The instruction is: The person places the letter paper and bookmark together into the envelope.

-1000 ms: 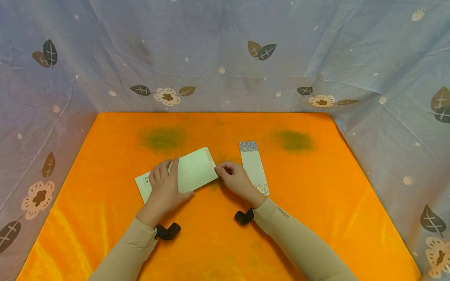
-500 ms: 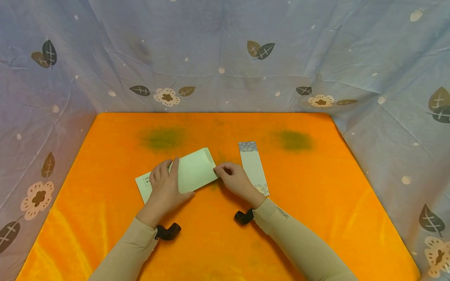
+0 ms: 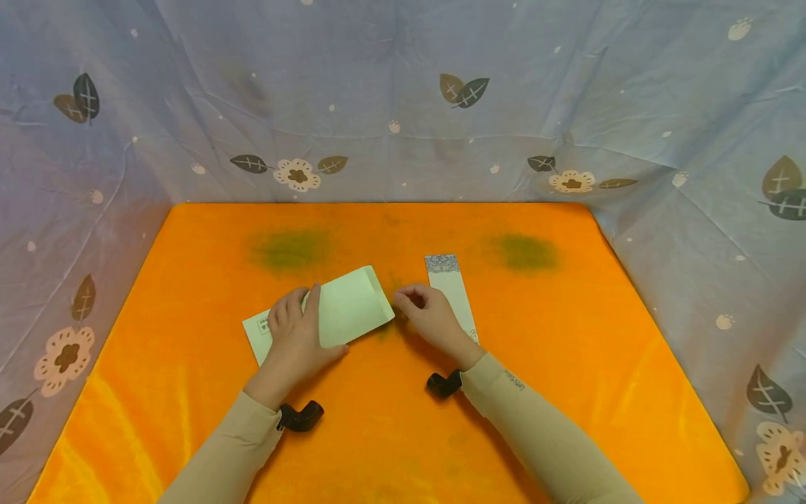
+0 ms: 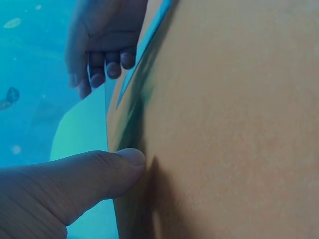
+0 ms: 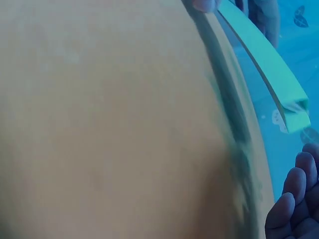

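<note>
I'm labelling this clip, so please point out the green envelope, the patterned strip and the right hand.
Green envelope [image 3: 352,308]: head view, on its plain panel.
Patterned strip [image 3: 452,284]: head view, on its pale, undecorated middle.
Right hand [image 3: 439,322]: head view, on the back of the hand.

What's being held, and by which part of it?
Pale green envelope, held by the left hand across its width near the middle, between thumb and fingers. The right hand holds nothing that shows.

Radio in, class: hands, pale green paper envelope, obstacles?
Left hand holding envelope. Right hand empty, beside it. Nothing blocking; patterned white paper strip lies aside.
</note>
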Demonstrator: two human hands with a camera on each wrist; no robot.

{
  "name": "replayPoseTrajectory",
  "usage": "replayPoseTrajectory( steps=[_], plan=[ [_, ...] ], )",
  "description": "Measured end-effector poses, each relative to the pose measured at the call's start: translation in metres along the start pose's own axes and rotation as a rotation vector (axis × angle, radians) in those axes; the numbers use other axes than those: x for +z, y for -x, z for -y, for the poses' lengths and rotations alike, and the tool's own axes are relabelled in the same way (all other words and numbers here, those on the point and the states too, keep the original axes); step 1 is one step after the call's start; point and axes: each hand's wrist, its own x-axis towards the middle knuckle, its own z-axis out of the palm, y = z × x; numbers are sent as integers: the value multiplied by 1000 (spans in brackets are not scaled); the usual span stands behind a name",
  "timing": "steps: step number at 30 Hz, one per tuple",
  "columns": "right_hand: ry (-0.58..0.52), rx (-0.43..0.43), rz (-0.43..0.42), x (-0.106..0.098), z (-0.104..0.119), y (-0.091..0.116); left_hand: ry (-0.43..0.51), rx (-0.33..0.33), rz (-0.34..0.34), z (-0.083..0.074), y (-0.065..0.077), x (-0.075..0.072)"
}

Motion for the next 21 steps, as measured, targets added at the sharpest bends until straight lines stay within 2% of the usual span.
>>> replayPoseTrajectory(
  steps=[3, 9, 21],
  plan=[
    [6, -9, -31, -7, -13, -3, 2, -1, 6, 0, 0, 0],
    [2, 15, -80, -25, -18, -4, -1, 1, 12, 0, -1, 1],
    [93, 190, -153, -57, -23, -1, -1, -9, 31, 2, -1, 3]
  ],
)
